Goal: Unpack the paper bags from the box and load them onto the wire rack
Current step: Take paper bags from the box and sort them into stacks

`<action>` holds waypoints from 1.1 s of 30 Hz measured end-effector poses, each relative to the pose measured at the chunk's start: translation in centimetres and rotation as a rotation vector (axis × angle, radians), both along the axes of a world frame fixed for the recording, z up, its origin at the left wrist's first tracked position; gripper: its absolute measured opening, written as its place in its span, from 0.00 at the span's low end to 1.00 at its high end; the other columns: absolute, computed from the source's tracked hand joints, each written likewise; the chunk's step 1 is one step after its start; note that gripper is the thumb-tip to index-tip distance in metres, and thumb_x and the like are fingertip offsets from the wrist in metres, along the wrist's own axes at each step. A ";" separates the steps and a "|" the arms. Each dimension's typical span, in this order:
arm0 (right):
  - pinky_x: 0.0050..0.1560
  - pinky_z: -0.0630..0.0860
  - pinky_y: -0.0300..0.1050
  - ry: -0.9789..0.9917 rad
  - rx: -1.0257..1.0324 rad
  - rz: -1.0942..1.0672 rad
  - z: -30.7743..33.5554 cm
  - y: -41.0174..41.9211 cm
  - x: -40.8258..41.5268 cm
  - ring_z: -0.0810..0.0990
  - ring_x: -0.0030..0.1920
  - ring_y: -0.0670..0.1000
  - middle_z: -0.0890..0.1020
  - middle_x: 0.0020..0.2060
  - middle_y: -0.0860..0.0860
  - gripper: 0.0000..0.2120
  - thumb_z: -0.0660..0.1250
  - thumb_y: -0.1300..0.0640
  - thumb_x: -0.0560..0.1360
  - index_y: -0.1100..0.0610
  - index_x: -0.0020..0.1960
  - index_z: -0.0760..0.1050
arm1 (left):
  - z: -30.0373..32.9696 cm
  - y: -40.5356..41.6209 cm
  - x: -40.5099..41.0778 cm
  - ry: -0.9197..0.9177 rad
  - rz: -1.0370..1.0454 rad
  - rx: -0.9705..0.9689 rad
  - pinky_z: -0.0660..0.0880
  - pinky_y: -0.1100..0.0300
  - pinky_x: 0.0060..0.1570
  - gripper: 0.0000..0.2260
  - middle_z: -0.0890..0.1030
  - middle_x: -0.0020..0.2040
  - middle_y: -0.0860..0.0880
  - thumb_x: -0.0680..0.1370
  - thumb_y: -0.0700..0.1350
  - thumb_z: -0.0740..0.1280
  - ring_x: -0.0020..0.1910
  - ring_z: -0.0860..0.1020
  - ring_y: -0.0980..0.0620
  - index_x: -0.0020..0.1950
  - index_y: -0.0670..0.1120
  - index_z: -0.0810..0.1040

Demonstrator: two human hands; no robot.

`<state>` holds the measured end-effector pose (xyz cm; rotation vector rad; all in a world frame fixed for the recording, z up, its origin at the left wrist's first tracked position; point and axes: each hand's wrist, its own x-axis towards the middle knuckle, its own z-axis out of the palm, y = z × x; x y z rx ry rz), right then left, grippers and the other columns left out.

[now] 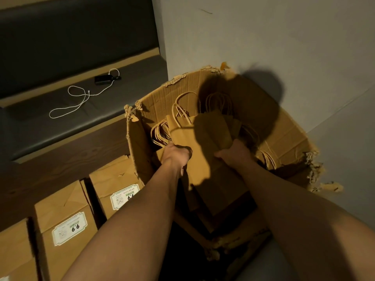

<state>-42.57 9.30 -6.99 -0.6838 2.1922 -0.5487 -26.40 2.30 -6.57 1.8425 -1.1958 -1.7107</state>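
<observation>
My left hand [176, 154] and right hand [233, 152] both grip the paper bag bundle [205, 142] inside the torn cardboard box [154, 98], fingers curled round its edges. I'd lift straight up, so the twine handles [162, 132] clear the box wall.

This is looking like a back corner of a café or small shop: a padded dark bench seat [85, 110] with wooden trim is running along the wall at ten o'clock, and paper-wrapped packages [67, 224] with printed price labels reading 9.9 are standing in a row at eight o'clock
</observation>
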 end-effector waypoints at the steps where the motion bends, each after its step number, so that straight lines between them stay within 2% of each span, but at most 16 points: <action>1: 0.55 0.71 0.49 -0.003 -0.024 -0.019 0.5 0.0 -0.1 0.75 0.60 0.60 0.75 0.61 0.58 0.31 0.74 0.51 0.71 0.62 0.68 0.67 | 0.6 0.2 0.0 0.025 0.004 -0.033 0.73 0.64 0.23 0.17 0.81 0.50 0.46 0.79 0.35 0.67 0.32 0.74 0.53 0.65 0.47 0.73; 4: 0.60 0.75 0.55 -0.057 -0.156 -0.145 1.8 0.1 -0.4 0.78 0.57 0.60 0.79 0.58 0.57 0.28 0.77 0.53 0.68 0.60 0.63 0.73 | 3.1 0.6 0.5 0.129 0.013 -0.101 0.74 0.57 0.23 0.16 0.79 0.44 0.50 0.79 0.36 0.68 0.33 0.79 0.49 0.64 0.49 0.72; 6: 0.59 0.76 0.59 -0.129 -0.258 -0.215 2.9 0.0 -0.7 0.80 0.55 0.59 0.81 0.55 0.55 0.23 0.78 0.55 0.66 0.56 0.59 0.75 | 4.6 0.3 0.9 0.239 0.048 -0.159 0.78 0.56 0.32 0.17 0.80 0.50 0.49 0.78 0.35 0.69 0.44 0.81 0.49 0.65 0.46 0.74; 9: 0.56 0.79 0.59 -0.162 -0.365 -0.226 4.8 -0.3 -0.7 0.82 0.50 0.56 0.83 0.50 0.51 0.18 0.78 0.56 0.66 0.51 0.53 0.76 | 6.3 0.0 1.9 0.322 0.024 -0.190 0.81 0.49 0.42 0.15 0.84 0.52 0.43 0.76 0.38 0.73 0.51 0.82 0.43 0.62 0.42 0.79; 12: 0.55 0.80 0.57 -0.038 -0.444 -0.187 7.0 -1.0 0.1 0.82 0.48 0.54 0.83 0.48 0.49 0.19 0.76 0.54 0.69 0.52 0.58 0.78 | 7.4 -0.2 2.4 0.456 0.056 -0.156 0.83 0.53 0.44 0.15 0.84 0.49 0.42 0.75 0.36 0.73 0.45 0.85 0.45 0.61 0.37 0.78; 15: 0.53 0.79 0.52 0.101 -0.475 -0.127 9.6 -1.5 1.2 0.80 0.48 0.52 0.81 0.48 0.48 0.21 0.75 0.51 0.70 0.53 0.61 0.77 | 9.0 0.0 3.7 0.606 0.022 -0.042 0.79 0.36 0.52 0.18 0.83 0.53 0.34 0.74 0.34 0.73 0.52 0.83 0.34 0.63 0.35 0.76; 16: 0.51 0.77 0.49 0.141 -0.466 -0.093 10.4 -1.6 1.4 0.79 0.48 0.52 0.80 0.48 0.48 0.21 0.75 0.50 0.71 0.53 0.61 0.76 | 9.4 -0.1 4.2 0.610 -0.020 -0.014 0.80 0.35 0.49 0.14 0.83 0.52 0.34 0.75 0.33 0.71 0.50 0.83 0.33 0.60 0.35 0.77; 18: 0.47 0.72 0.44 0.192 -0.463 -0.028 11.5 -1.6 1.9 0.76 0.47 0.50 0.77 0.48 0.48 0.23 0.75 0.50 0.71 0.55 0.63 0.74 | 10.9 0.3 5.6 0.589 -0.146 -0.012 0.83 0.46 0.35 0.03 0.84 0.42 0.37 0.77 0.31 0.68 0.38 0.83 0.37 0.50 0.34 0.80; 20: 0.49 0.70 0.43 0.233 -0.484 0.000 12.6 -1.9 2.4 0.77 0.50 0.51 0.78 0.51 0.49 0.25 0.75 0.50 0.70 0.56 0.64 0.75 | 11.6 0.2 6.5 0.514 -0.168 -0.050 0.79 0.57 0.25 0.03 0.83 0.34 0.40 0.78 0.31 0.67 0.29 0.82 0.41 0.44 0.34 0.80; 21: 0.50 0.71 0.43 0.247 -0.493 0.004 13.2 -2.1 2.8 0.78 0.52 0.52 0.80 0.53 0.51 0.24 0.76 0.50 0.70 0.56 0.63 0.76 | 11.9 0.1 6.9 0.508 -0.145 -0.067 0.81 0.57 0.28 0.03 0.84 0.36 0.39 0.78 0.31 0.67 0.30 0.83 0.43 0.48 0.32 0.80; 22: 0.51 0.73 0.44 0.242 -0.504 0.010 13.9 -2.6 3.6 0.78 0.53 0.53 0.81 0.53 0.52 0.23 0.75 0.50 0.70 0.56 0.62 0.77 | 12.1 -0.1 7.7 0.530 -0.111 -0.079 0.83 0.52 0.37 0.07 0.85 0.42 0.37 0.78 0.31 0.68 0.37 0.85 0.42 0.55 0.32 0.79; 24: 0.54 0.78 0.49 0.182 -0.540 -0.012 15.7 -3.5 4.9 0.80 0.53 0.54 0.82 0.51 0.51 0.19 0.74 0.51 0.70 0.54 0.59 0.78 | 12.4 -0.4 8.6 0.575 -0.071 -0.110 0.79 0.42 0.58 0.13 0.84 0.54 0.37 0.76 0.32 0.70 0.53 0.83 0.39 0.60 0.37 0.78; 27: 0.59 0.78 0.51 0.173 -0.603 0.050 18.4 -5.2 8.0 0.81 0.52 0.54 0.82 0.49 0.48 0.18 0.74 0.51 0.71 0.52 0.59 0.77 | 12.8 -1.1 11.0 0.568 0.044 -0.208 0.72 0.46 0.67 0.17 0.83 0.58 0.41 0.75 0.32 0.72 0.53 0.83 0.45 0.63 0.38 0.77; 29: 0.58 0.78 0.50 0.183 -0.636 0.124 19.7 -6.4 10.1 0.81 0.52 0.53 0.83 0.50 0.48 0.17 0.74 0.50 0.71 0.51 0.58 0.77 | 13.7 -1.4 13.0 0.571 0.112 -0.237 0.77 0.50 0.62 0.18 0.84 0.56 0.42 0.74 0.32 0.72 0.51 0.83 0.46 0.64 0.37 0.76; 31: 0.56 0.79 0.49 0.119 -0.651 0.200 20.6 -7.4 12.6 0.82 0.50 0.52 0.84 0.49 0.48 0.14 0.75 0.51 0.68 0.49 0.52 0.77 | 14.5 -1.6 16.0 0.553 0.170 -0.275 0.82 0.57 0.46 0.15 0.84 0.51 0.46 0.75 0.33 0.72 0.48 0.84 0.48 0.60 0.40 0.77; 33: 0.48 0.81 0.44 -0.044 -0.642 0.289 21.0 -8.2 15.2 0.83 0.47 0.49 0.84 0.48 0.48 0.14 0.76 0.57 0.68 0.49 0.50 0.75 | 14.8 -1.8 19.0 0.522 0.239 -0.313 0.80 0.64 0.34 0.13 0.83 0.48 0.48 0.75 0.34 0.72 0.43 0.83 0.52 0.57 0.43 0.77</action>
